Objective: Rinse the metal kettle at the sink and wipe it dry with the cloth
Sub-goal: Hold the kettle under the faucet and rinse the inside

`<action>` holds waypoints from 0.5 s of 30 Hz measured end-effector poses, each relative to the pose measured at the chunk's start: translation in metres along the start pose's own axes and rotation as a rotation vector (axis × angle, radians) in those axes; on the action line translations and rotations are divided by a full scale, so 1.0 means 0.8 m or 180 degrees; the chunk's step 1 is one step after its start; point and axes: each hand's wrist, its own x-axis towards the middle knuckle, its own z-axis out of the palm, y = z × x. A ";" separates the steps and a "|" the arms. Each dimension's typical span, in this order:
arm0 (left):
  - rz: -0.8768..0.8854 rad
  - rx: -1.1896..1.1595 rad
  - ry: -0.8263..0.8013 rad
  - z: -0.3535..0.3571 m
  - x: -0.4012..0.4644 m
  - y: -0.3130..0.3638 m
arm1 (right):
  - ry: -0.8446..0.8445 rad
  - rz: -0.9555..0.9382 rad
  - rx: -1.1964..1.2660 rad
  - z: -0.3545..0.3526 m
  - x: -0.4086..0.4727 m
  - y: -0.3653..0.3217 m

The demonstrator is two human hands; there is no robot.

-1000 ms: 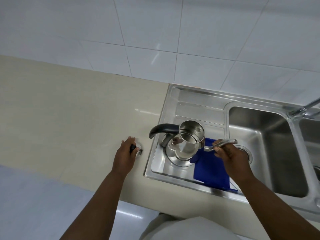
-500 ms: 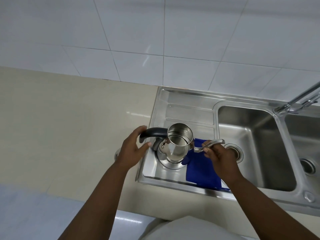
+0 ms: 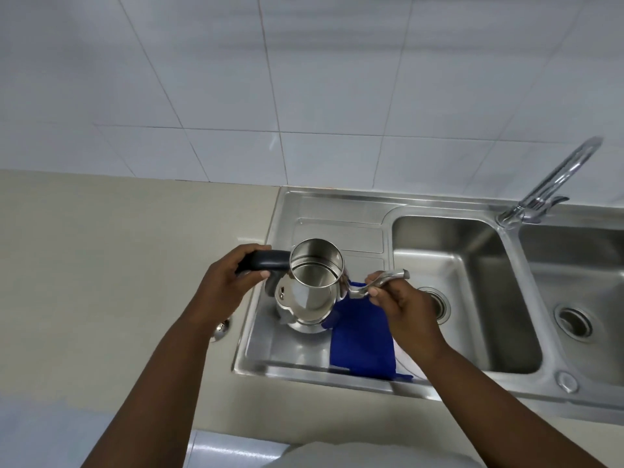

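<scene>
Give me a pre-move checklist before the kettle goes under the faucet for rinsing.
1. Left hand on the kettle's black handle: ok, fingers wrapped round it.
2. Right hand on the spout: ok, pinched.
3. Kettle lid off: ok, mouth open; the lid lies on the counter.
4. Left basin free to receive the kettle: ok, nothing in it.
5. Water running from the faucet: not ok, no stream visible.
6. Blue cloth within reach for drying: ok, on the drainboard beside the kettle.

A single head-worn camera looks steeply down and forward, close over the sink (image 3: 337,204) and counter (image 3: 118,265).
</scene>
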 end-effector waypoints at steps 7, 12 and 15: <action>0.0167 -0.0164 -0.0195 0.084 0.022 0.069 | 0.0378 -0.0057 0.0049 -0.108 0.006 0.023; 0.0166 -0.0055 -0.0314 0.178 0.044 0.098 | 0.0647 0.0037 0.0016 -0.191 -0.001 0.055; 0.0139 -0.0077 -0.0538 0.231 0.054 0.114 | 0.0782 0.0061 -0.0141 -0.237 -0.005 0.076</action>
